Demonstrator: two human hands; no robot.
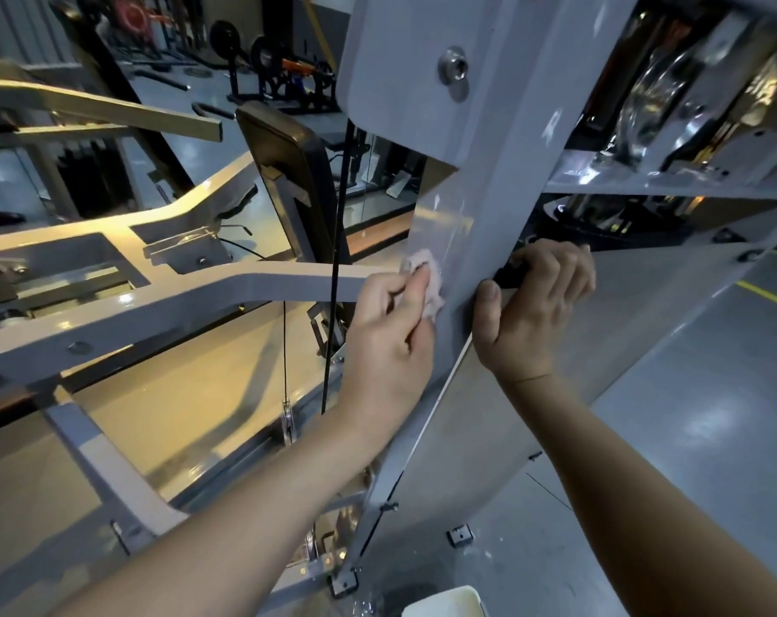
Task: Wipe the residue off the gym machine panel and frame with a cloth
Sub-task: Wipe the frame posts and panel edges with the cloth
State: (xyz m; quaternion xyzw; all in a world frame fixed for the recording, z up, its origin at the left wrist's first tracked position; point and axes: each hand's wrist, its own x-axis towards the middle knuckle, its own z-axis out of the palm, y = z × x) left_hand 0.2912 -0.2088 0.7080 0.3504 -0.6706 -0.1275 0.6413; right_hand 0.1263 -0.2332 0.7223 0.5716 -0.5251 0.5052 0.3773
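A grey gym machine upright frame rises through the middle of the view, with pale smears of residue on its left face. My left hand pinches a small whitish-pink cloth and presses it against that face. My right hand grips the right side of the same upright, thumb on the front, fingers curled over a dark part behind the edge. A grey side panel slopes down to the right below my right hand.
A grey crossbar and black cable lie left of my hands. A black padded seat back stands behind. Weight plates and racks fill the far room. A white container sits on the floor below.
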